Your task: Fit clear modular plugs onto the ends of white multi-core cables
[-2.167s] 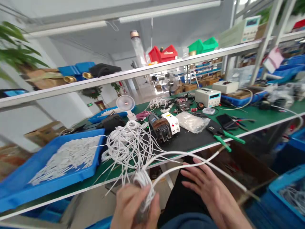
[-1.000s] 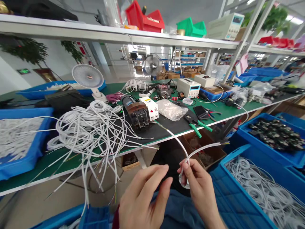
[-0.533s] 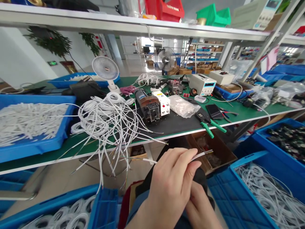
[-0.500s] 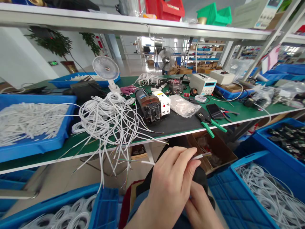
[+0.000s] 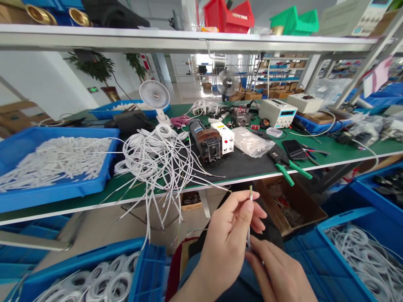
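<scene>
Left hand (image 5: 231,239) pinching one white cable (image 5: 249,228) upright near its stripped tip, right hand (image 5: 278,274) seemingly gripping it lower, tangled heap (image 5: 154,153) on counter (image 5: 330,151) untouched.

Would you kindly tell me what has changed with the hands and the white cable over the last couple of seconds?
The left hand let go of the cable bundle it gripped earlier and now pinches one white cable near its stripped end, which has turned from sideways to pointing up. The right hand has moved beneath the left, at the cable's lower part. The tangle of white cables and the green-handled pliers stayed on the bench.
</scene>
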`<state>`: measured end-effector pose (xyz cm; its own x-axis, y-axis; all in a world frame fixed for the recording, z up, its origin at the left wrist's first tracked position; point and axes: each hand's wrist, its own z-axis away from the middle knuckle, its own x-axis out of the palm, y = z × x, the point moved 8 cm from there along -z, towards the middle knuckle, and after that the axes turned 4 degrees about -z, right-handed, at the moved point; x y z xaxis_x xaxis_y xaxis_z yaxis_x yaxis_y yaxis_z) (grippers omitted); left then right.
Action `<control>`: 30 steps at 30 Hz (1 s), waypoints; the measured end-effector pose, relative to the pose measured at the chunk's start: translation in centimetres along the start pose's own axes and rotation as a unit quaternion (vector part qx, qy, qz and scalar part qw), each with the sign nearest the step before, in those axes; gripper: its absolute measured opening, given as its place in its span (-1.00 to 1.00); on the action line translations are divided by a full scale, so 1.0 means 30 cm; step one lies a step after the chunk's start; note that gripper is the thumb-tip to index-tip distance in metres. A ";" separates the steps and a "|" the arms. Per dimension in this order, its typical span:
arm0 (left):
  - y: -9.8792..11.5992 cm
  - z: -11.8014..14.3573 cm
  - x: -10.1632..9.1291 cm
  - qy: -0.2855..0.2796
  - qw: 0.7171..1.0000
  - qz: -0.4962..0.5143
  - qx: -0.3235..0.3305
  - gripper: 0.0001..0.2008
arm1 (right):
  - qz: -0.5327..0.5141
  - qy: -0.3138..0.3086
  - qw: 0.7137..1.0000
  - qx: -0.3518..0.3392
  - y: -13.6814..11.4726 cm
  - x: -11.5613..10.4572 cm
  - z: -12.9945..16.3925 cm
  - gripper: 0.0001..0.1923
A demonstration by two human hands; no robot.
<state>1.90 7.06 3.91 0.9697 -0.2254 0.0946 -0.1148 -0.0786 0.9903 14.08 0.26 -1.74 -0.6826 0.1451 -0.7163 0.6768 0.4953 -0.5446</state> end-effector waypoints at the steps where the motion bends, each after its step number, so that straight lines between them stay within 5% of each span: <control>1: -0.005 -0.001 0.001 -0.004 1.000 0.005 -0.005 -0.75 | -0.007 -0.010 1.000 0.004 0.009 0.011 0.003 -0.72; 10: -0.021 -0.012 0.017 -0.038 0.990 0.136 -0.003 -0.74 | -0.082 0.018 0.991 0.103 0.094 0.010 -0.007 -0.72; 16: 0.029 -0.008 0.021 -0.047 0.989 0.135 0.027 -0.73 | -0.050 0.124 0.984 0.117 0.073 -0.054 -0.038 -0.77; 23: -0.031 0.022 0.006 -0.027 0.989 0.142 -0.030 -0.73 | -0.154 0.005 0.983 0.099 0.048 0.023 -0.055 -0.83; 30: -0.085 0.056 -0.016 -0.010 0.992 0.099 -0.072 -0.70 | -0.221 0.130 0.953 0.164 0.080 -0.175 -0.093 -0.85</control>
<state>1.37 5.74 1.17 0.9267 -0.2421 0.2874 -0.2687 0.1077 0.9572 18.53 3.06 1.93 -0.9375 0.2123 -0.2758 0.3275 0.2695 -0.9056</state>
